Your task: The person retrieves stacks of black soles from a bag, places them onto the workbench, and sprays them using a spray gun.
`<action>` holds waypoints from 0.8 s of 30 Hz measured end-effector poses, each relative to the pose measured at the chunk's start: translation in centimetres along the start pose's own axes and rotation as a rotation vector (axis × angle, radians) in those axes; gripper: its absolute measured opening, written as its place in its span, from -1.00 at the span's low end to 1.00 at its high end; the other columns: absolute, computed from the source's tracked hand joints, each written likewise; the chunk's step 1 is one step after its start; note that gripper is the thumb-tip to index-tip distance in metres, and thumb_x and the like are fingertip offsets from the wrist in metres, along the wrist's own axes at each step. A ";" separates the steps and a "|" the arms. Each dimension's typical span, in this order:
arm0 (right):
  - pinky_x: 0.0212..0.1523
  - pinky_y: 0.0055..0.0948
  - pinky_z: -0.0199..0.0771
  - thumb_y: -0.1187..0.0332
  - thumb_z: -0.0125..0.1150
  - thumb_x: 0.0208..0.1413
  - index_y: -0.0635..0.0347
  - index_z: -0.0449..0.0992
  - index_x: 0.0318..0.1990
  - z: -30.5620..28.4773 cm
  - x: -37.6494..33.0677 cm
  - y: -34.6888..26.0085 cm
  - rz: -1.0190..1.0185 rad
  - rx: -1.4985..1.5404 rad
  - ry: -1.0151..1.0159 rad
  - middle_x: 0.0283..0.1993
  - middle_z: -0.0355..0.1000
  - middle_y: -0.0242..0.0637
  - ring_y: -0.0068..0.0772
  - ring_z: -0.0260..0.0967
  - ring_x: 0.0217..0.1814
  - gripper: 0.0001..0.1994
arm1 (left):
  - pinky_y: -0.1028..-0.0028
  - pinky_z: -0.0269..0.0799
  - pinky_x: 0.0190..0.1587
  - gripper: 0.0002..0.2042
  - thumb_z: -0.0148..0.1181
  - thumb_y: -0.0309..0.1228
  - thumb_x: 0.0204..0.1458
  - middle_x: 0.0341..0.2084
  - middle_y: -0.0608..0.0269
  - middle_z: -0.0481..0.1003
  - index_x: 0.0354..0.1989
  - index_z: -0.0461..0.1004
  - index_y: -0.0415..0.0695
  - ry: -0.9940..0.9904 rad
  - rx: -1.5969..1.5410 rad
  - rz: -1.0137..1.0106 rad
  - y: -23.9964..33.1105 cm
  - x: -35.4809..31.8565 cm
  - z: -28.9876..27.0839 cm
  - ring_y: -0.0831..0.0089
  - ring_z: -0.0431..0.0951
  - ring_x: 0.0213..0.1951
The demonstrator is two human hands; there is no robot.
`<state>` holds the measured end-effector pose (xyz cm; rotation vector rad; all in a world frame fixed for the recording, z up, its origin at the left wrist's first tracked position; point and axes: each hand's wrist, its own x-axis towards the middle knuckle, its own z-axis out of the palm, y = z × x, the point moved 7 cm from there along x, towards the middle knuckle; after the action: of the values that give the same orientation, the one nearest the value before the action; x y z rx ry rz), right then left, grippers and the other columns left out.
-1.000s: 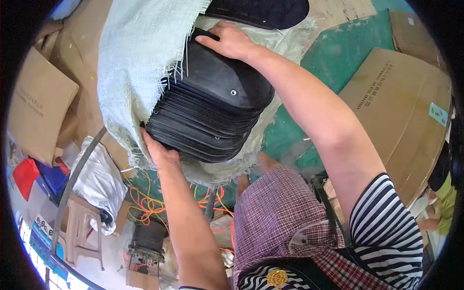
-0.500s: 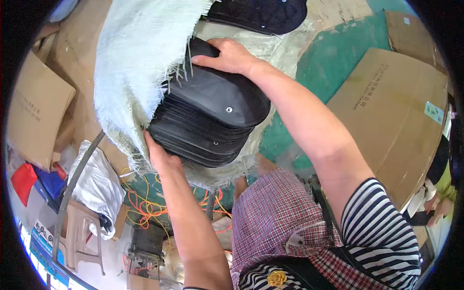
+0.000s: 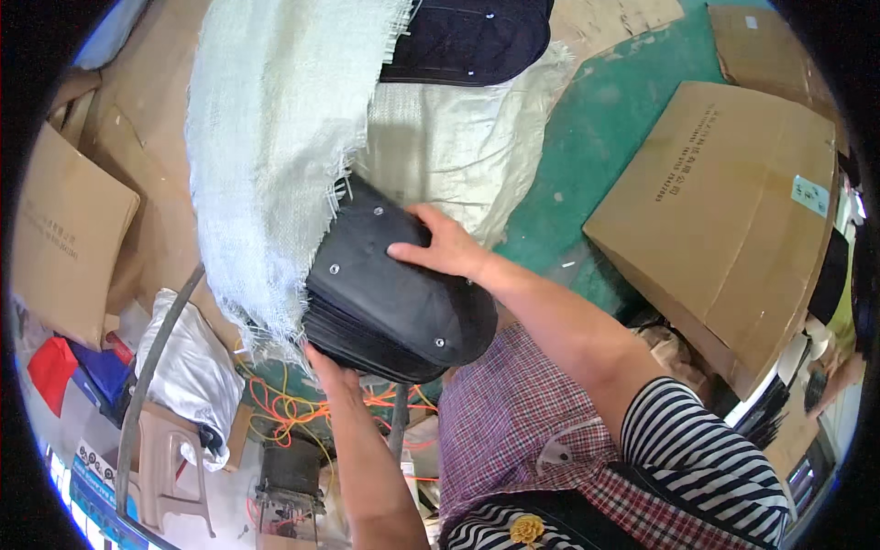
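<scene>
I have a stack (image 3: 390, 302) of flat black pieces clamped between my two hands. My right hand (image 3: 446, 249) lies palm-down on the top piece, fingers spread toward nine o'clock, thumb along the near edge. My left hand (image 3: 332, 374) comes up from six o'clock and cups the stack's underside, so only the fingertips show at its lower edge. Both hands are closed on the stack, one pressing down, the other bearing up.

The stack sits at the middle of my view, its long axis running from about eleven o'clock to five o'clock. Its upper left end is tucked under the frayed edge of a pale woven sack (image 3: 275, 156), which hangs down over it from twelve o'clock. The rounded end at five o'clock points toward my checked apron (image 3: 513, 431). The right hand is the nearer one to the sack's mouth; the left is at the free lower side.

More dark pieces (image 3: 467, 37) lie at twelve o'clock on a second sack (image 3: 440, 147). A cardboard box (image 3: 724, 211) rests at two o'clock on the green floor (image 3: 605, 128), and orange cord (image 3: 284, 403) trails at seven o'clock.
</scene>
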<state>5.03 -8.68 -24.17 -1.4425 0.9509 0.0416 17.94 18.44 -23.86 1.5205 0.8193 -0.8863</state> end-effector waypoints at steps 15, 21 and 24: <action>0.22 -0.35 0.06 -0.10 0.34 -0.23 0.27 0.06 0.23 3.6 -1.7 2.0 0.096 0.415 -0.385 0.17 0.21 -0.09 -0.24 0.11 0.23 -0.07 | 0.17 0.33 0.04 -0.55 0.08 -0.33 -0.13 -0.08 0.16 0.43 0.00 0.33 -0.21 -0.245 -0.079 -0.005 0.0 2.7 -2.9 0.19 0.43 -0.07; 0.23 -0.31 0.05 0.02 0.30 -0.12 0.27 0.05 0.23 2.6 -6.6 3.8 0.150 0.533 -0.440 0.18 0.18 -0.10 -0.24 0.08 0.24 -0.16 | 0.28 0.44 -0.09 -0.53 0.02 -0.57 -0.27 -0.23 0.19 0.46 -0.04 0.32 -0.25 -0.174 -0.026 -0.005 -3.7 0.1 -3.9 0.29 0.49 -0.20; 0.23 -0.26 0.04 0.04 0.31 -0.15 0.21 -0.02 0.26 1.9 -10.8 6.6 0.272 0.600 -0.470 0.22 0.12 -0.11 -0.23 0.05 0.26 -0.13 | 0.33 0.35 0.01 -0.47 -0.04 -0.64 -0.36 -0.21 0.20 0.43 -0.02 0.30 -0.26 -0.296 0.035 -0.056 -6.3 -3.2 -2.8 0.30 0.44 -0.12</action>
<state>-4.68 -0.31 -23.67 -0.6987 0.6792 0.2624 11.15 21.88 -23.79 1.3598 0.6350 -1.1408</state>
